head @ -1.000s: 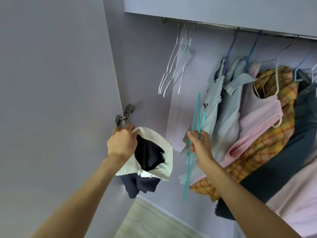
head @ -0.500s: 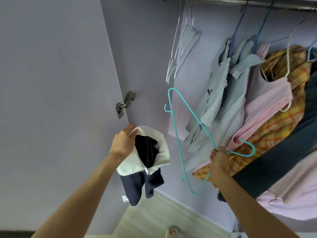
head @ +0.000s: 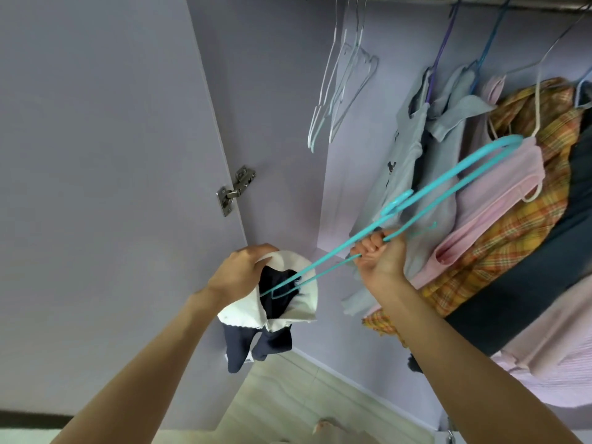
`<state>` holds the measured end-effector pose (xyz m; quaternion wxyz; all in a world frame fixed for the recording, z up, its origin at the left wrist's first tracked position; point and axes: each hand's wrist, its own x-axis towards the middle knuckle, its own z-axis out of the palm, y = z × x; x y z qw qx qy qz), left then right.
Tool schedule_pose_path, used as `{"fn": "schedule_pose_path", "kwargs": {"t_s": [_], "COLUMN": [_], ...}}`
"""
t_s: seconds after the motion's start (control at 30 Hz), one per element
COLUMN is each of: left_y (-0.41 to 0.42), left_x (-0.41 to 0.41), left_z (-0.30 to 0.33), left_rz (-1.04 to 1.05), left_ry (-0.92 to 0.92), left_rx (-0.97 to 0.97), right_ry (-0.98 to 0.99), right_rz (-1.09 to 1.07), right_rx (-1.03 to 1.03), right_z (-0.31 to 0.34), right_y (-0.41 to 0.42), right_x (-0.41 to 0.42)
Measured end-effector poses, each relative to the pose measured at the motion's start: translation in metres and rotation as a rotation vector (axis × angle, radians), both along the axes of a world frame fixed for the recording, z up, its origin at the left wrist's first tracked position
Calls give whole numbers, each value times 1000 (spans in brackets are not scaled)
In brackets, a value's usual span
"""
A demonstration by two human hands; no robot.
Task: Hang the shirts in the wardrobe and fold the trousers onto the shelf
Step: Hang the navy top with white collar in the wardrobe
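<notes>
While the left hand (head: 243,270) pinches the white collar of the navy shirt (head: 285,302) open and the right hand (head: 381,257) grips the teal hanger (head: 426,193) at its middle, one hanger end pokes into the neck opening just right of the left fingers — it could snag the collar or slip out, since the shirt dangles loosely below that hand. Beyond the right hand, hung garments (head: 499,200) crowd the rail (head: 480,0); empty hangers (head: 342,88) hang above, wood flooring (head: 304,395) lies below.

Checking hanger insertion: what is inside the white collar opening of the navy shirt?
One end of the teal hanger sits inside the white collar, over dark navy shirt fabric. Deeper inside is hidden.
</notes>
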<state>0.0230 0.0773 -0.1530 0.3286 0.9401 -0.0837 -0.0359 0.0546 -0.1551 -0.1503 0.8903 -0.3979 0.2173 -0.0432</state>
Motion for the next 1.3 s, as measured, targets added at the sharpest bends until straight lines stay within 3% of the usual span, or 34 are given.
{"fn": "schedule_pose_path", "kwargs": {"t_s": [0.13, 0.27, 0.4, 0.53, 0.7, 0.87, 1.03, 1.1, 1.23, 1.3], "left_y": [4, 6, 11, 20, 47, 53, 48, 44, 41, 43], "left_x": [-13, -29, -43, -50, -50, -54, -54, -51, -46, -41], "left_z": [32, 70, 99, 110, 90, 57, 55, 57, 73, 77], "left_rz": [-123, -200, -148, -78, 178, 375, 610, 678, 754, 753], "left_ry": [-77, -122, -69, -12, 62, 31, 84, 130, 320, 364], "left_rx": [-142, -239, -378, -424, -279, 140, 155, -112, -1094, -1275], "right_ry": [46, 40, -96, -134, -287, -325, -424, -474, -420, -370], "right_rz": [-110, -132, -42, 46, -92, -138, -143, -105, -99, -87], "right_rx": [-137, -544, -883, -1044, -1155, -1024, -1118, -1185, -1385, -1401], "right_z": [-4, -23, -22, -12, 13, 41, 56, 58, 51, 43], "right_y": [21, 33, 39, 31, 33, 41, 45, 44, 38, 37], "right_x": [3, 0, -2, 5, 9, 19, 23, 25, 30, 33]}}
